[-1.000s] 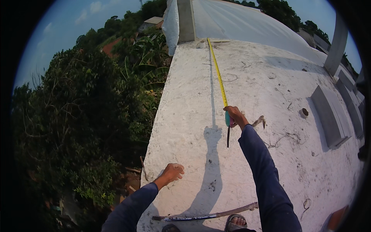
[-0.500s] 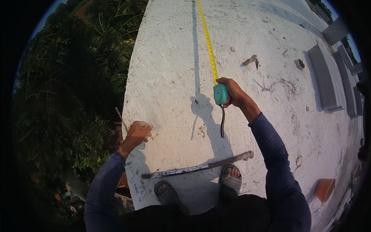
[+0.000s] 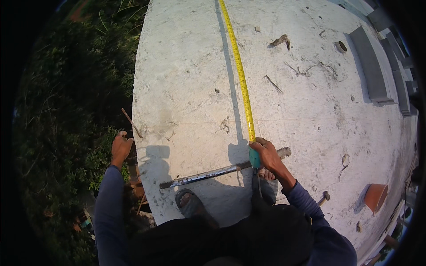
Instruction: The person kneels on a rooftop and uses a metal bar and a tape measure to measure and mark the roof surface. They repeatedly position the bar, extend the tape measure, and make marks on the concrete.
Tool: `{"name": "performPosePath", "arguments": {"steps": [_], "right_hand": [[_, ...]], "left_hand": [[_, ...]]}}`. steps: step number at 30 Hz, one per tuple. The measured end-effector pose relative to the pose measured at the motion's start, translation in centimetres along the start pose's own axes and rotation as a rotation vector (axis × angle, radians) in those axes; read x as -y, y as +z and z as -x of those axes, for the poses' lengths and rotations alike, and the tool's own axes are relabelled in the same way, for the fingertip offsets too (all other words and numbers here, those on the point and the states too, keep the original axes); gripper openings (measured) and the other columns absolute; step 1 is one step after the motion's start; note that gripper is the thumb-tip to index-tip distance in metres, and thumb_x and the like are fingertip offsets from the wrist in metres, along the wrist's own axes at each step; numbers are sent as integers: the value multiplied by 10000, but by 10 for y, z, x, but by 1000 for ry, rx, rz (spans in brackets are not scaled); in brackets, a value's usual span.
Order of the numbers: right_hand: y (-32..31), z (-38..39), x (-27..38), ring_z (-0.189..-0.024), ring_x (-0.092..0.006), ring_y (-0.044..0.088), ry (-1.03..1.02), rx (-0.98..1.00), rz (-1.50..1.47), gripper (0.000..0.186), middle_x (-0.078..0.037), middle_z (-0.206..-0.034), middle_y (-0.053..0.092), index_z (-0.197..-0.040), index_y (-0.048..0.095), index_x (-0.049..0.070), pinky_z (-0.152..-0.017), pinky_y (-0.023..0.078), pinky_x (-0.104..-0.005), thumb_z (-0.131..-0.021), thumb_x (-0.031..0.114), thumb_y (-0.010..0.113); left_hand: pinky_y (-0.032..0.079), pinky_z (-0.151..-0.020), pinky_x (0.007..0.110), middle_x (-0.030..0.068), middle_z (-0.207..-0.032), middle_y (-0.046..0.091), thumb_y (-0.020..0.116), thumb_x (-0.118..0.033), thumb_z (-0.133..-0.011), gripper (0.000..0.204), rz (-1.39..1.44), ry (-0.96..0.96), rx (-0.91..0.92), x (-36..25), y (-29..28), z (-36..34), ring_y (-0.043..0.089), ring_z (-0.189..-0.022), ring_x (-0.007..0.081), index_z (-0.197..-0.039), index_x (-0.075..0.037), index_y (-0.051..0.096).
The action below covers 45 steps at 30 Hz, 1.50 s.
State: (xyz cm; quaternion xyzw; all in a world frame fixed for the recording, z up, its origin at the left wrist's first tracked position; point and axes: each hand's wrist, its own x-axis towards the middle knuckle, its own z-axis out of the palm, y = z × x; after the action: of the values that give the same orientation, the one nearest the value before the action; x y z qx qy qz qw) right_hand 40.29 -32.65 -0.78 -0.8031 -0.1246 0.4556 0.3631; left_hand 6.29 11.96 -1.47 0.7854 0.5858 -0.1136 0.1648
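Note:
My right hand point(image 3: 269, 158) is closed round a teal tape measure point(image 3: 254, 157), held low above my right foot. Its yellow blade point(image 3: 239, 66) is drawn out and runs straight away over the pale concrete slab point(image 3: 191, 88), past the far edge of the picture. My left hand point(image 3: 120, 148) hangs out past the slab's left edge with thumb and fingers apart, nothing visible in it. Close by, a thin rusty rod point(image 3: 132, 123) sticks out at that edge. A long worn bar point(image 3: 208, 175) lies across the slab in front of my sandalled feet, partly hidden by my right hand.
Beyond the slab's left edge the ground drops to dark trees point(image 3: 75, 111). Grey concrete blocks point(image 3: 372, 66) stand along the right, near a short pipe stub point(image 3: 341, 47). A terracotta-coloured pot point(image 3: 376, 197) and a hammer-like tool point(image 3: 325, 197) are at the lower right. Wire scraps point(image 3: 306, 71) lie about.
My right hand has come back toward my body with the tape measure, and more blade shows. The left hand has swung outward, past the slab's edge. My view has shifted slightly.

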Motion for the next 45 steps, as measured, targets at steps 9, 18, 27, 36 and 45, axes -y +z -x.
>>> {"name": "performPosePath", "arguments": {"steps": [9,18,27,36,45], "right_hand": [[26,-3,1,-1020,-435,681,-59,-59,99,697,-330,-1087,683,-1243,603,-129,-906,511,-455,-940,498,598],[40,-10,-3,-1048,-445,659,-22,-63,112,714,-333,-1118,667,-1237,611,-112,-908,505,-478,-933,534,609],[46,-9,2,-890,-296,628,-26,-69,88,633,-208,-974,662,-1251,609,-91,-807,502,-404,-958,470,617],[50,-5,15,-805,-188,556,27,-47,-32,585,-114,-876,625,-1248,608,-92,-738,466,-339,-954,412,634],[50,-7,12,-784,-161,549,-24,-36,-27,564,-84,-847,599,-1260,599,-89,-703,458,-314,-961,389,623]], "left_hand": [[489,-997,434,264,-1252,656,717,-194,-826,610,240,190,34,2,32,-24,629,-1190,367,-1398,-45,565],[467,-1031,425,225,-1290,640,661,-178,-871,427,177,392,-90,8,41,-21,615,-1198,385,-1262,-7,648],[439,-1085,442,220,-1401,549,634,-126,-872,375,205,424,-91,10,40,-19,540,-1283,411,-1235,-40,678],[462,-1060,406,162,-1402,558,682,-81,-837,368,152,429,-189,4,37,-4,561,-1268,357,-1205,-56,671],[470,-1059,417,120,-1360,600,688,-114,-841,270,26,373,-240,9,42,3,564,-1273,337,-1109,-79,686]]}}
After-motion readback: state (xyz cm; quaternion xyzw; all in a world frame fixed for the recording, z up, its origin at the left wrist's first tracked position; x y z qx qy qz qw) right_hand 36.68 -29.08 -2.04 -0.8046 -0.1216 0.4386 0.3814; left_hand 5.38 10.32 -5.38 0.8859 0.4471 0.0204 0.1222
